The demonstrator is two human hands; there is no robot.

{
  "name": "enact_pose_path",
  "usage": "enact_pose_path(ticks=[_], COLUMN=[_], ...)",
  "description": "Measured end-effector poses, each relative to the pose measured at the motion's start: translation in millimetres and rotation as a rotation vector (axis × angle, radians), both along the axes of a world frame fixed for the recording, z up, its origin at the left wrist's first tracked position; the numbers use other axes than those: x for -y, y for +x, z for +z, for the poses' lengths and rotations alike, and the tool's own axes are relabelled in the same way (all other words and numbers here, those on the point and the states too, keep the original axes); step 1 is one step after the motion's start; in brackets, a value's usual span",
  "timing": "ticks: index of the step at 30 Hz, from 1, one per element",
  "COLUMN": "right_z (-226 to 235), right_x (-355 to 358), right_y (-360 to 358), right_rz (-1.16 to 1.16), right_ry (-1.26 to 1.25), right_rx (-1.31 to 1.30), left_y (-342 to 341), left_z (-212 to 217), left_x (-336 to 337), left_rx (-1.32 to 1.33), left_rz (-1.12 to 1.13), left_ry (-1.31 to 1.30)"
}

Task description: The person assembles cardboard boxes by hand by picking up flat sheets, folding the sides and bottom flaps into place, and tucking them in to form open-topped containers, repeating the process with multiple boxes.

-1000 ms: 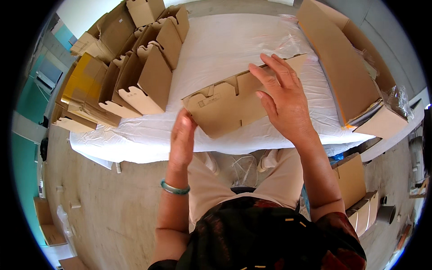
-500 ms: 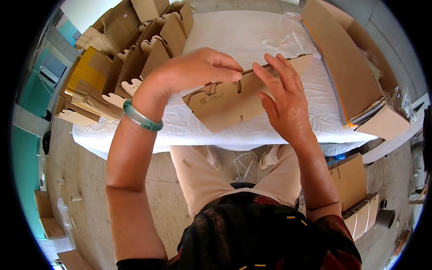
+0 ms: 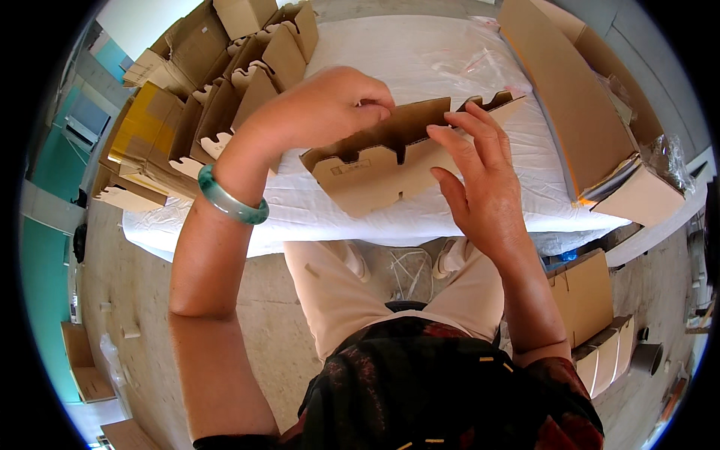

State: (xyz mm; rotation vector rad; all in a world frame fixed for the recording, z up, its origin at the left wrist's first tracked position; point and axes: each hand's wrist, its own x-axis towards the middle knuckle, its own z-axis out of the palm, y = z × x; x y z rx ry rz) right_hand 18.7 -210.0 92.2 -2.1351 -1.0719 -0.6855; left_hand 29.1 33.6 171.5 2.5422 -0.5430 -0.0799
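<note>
A brown cardboard box (image 3: 394,171) with notched upper edges stands partly unfolded on the white-covered table in front of me, its front and back panels apart. My left hand (image 3: 337,105), with a green bangle on the wrist, is curled at the top of the back panel. Its thumb and fingers close on the panel's edge, though the exact grip is partly hidden. Over the right end of the box, my right hand (image 3: 484,180) has its fingers apart and extended. Its fingertips lie at or close to the upper edges; whether they touch cannot be told.
Several opened cardboard boxes (image 3: 259,82) stand in rows at the table's left. A long carton (image 3: 574,97) with plastic film lies along the right side. Clear plastic (image 3: 484,64) rests on the white cloth (image 3: 352,49). More cardboard (image 3: 585,292) stands on the floor at right.
The box has gone from nearly flat to spread, with its back panel now visible behind the front one. My left hand has moved slightly up and left; my right hand has shifted slightly right.
</note>
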Motion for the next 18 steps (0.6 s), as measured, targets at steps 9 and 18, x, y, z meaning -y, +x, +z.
enact_pose_path(ticks=[9,18], right_z=[7,9], right_x=[2,15], right_y=[-5,-8], right_rz=[-0.083,0.006], right_ry=[0.005,-0.001], right_rx=[0.042,0.071], left_y=[6,12], left_z=[-6,-4], left_x=[49,36], left_rx=[0.006,0.203], left_rz=[-0.041,0.229], left_ry=[0.239,0.396])
